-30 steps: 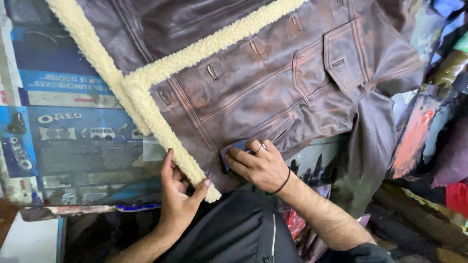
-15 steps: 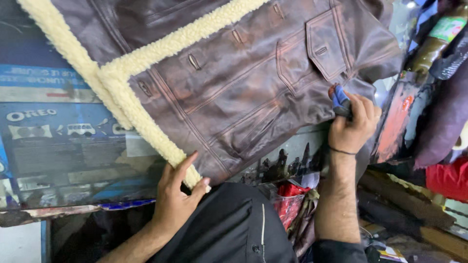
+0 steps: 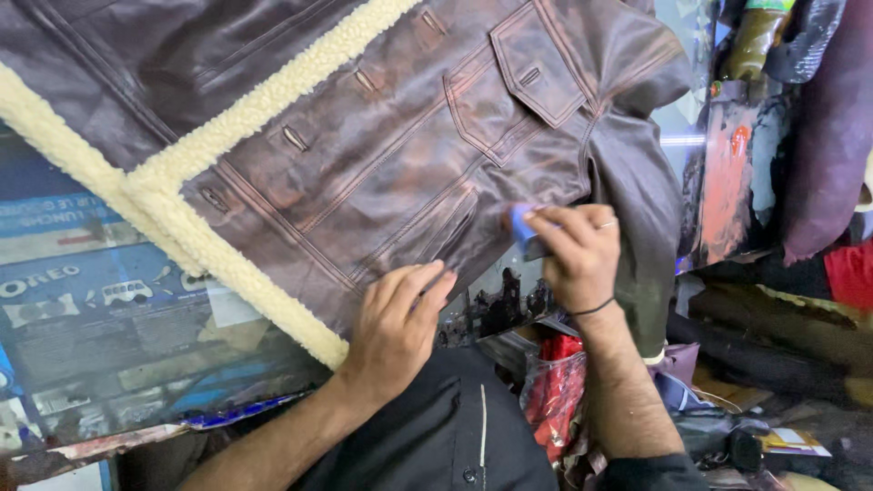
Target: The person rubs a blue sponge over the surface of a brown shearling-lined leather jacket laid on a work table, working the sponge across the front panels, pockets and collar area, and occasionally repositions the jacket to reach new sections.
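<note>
A dark brown leather jacket (image 3: 391, 136) with cream fleece trim (image 3: 227, 264) lies spread across the table (image 3: 100, 355), whose surface is covered with printed blue sheets. The work in hand looks like wiping or rubbing down the leather along the near hem. The left hand (image 3: 396, 323) lies flat on the near edge of the jacket, fingers (image 3: 427, 277) stretched out and together, pinning the leather down rather than gripping anything. The right hand (image 3: 573, 255) sits to the right, at the hem beside the hanging sleeve (image 3: 641, 209), its fingers curled tight around a small blue pad (image 3: 522, 225), most likely a sponge or cloth; only a corner of it shows.

The next stroke seems to call for keeping the leather taut under the flat hand while the pad moves over the panel with even pressure.

Counted: one jacket, one flapped chest pocket (image 3: 536, 64), three buttonholes along the front edge, one blue pad, one ring and one dark wristband on the right hand.
</note>
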### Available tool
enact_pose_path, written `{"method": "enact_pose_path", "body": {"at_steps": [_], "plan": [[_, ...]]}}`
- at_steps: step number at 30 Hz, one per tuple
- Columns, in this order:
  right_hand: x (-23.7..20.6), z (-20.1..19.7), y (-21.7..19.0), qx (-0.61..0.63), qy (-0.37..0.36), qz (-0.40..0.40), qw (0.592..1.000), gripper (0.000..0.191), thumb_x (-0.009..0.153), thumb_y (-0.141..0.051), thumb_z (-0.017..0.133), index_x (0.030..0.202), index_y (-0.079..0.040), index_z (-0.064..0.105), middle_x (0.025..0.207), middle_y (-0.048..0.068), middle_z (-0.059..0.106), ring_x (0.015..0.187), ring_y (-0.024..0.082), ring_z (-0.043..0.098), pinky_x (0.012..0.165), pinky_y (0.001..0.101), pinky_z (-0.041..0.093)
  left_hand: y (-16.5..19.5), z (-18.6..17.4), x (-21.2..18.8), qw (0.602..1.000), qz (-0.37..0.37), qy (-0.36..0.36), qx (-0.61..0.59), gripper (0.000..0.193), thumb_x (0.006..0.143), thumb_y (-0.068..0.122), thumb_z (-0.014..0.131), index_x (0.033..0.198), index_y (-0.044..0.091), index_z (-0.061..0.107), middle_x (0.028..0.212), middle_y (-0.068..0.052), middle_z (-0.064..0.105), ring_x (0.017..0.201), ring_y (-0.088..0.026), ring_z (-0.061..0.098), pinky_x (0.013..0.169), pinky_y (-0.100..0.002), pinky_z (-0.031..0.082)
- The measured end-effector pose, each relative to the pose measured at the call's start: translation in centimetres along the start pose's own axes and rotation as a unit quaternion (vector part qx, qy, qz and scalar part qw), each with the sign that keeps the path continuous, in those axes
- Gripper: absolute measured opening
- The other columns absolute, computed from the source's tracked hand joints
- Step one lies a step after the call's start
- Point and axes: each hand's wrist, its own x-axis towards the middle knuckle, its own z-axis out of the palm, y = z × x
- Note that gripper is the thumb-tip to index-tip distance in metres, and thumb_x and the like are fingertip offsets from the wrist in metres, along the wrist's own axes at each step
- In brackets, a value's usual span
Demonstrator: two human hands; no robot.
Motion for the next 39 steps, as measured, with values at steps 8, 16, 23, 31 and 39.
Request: {"method": "enact_pose_path", "body": {"at_steps": [8, 16, 23, 31, 39], "plan": [[-2.6, 3.7, -1.6, 0.242, 0.088, 0.273, 0.927, 0.03, 0.093, 0.0, 0.068, 0.122, -0.005, 0.069, 0.115, 0.009, 0.07, 0.104, 0.025, 0.065, 0.097, 0.0364, 0.049, -4.5, 4.1, 3.7, 0.979, -0.192, -0.002, -0.065, 0.048, 0.088, 0.003, 0.072, 0.133, 0.006, 0.057, 0.103, -0.011, 0.063, 0.09, -0.03, 0.063, 0.078, -0.043, 0.053], [-6.9, 8.1, -4.5, 0.819, 0.128, 0.333, 0.45, 0.058, 0.099, -0.025, 0.068, 0.148, -0.001, 0.05, 0.147, 0.029, 0.056, 0.123, 0.04, 0.062, 0.092, 0.0521, 0.054, -3.4, 4.4, 3.0, 0.994, -0.105, 0.033, -0.022, 0.028, 0.087, -0.003, 0.068, 0.111, 0.009, 0.065, 0.104, -0.012, 0.061, 0.097, -0.029, 0.066, 0.084, -0.041, 0.055], [-7.8, 8.9, -1.7, 0.844, 0.178, 0.3, 0.408, 0.063, 0.094, -0.03, 0.071, 0.147, -0.005, 0.047, 0.154, 0.026, 0.05, 0.134, 0.04, 0.057, 0.101, 0.057, 0.05, 0.6, 7.7, 2.9, 0.996, -0.041, -0.025, 0.074, 0.066, 0.082, 0.02, 0.07, 0.136, -0.01, 0.049, 0.139, -0.031, 0.047, 0.125, -0.047, 0.049, 0.101, -0.053, 0.043], [-7.3, 9.2, -1.6, 0.852, 0.216, 0.276, 0.389, 0.064, 0.089, -0.032, 0.077, 0.138, 0.002, 0.054, 0.141, 0.022, 0.06, 0.122, 0.034, 0.064, 0.098, 0.0542, 0.057, -3.3, 12.1, 5.4, 0.976, -0.17, -0.06, 0.121, 0.044, 0.096, 0.031, 0.058, 0.128, 0.001, 0.061, 0.11, -0.024, 0.066, 0.103, -0.044, 0.062, 0.09, -0.052, 0.05], [-5.8, 8.2, 0.9, 0.867, 0.192, 0.275, 0.367, 0.06, 0.093, -0.03, 0.074, 0.138, 0.004, 0.055, 0.141, 0.021, 0.062, 0.122, 0.031, 0.064, 0.1, 0.0495, 0.056, -3.6, 12.9, 7.2, 0.937, -0.259, -0.038, 0.23, 0.043, 0.099, 0.027, 0.052, 0.137, 0.007, 0.059, 0.124, -0.019, 0.069, 0.111, -0.041, 0.067, 0.093, -0.053, 0.054]]}}
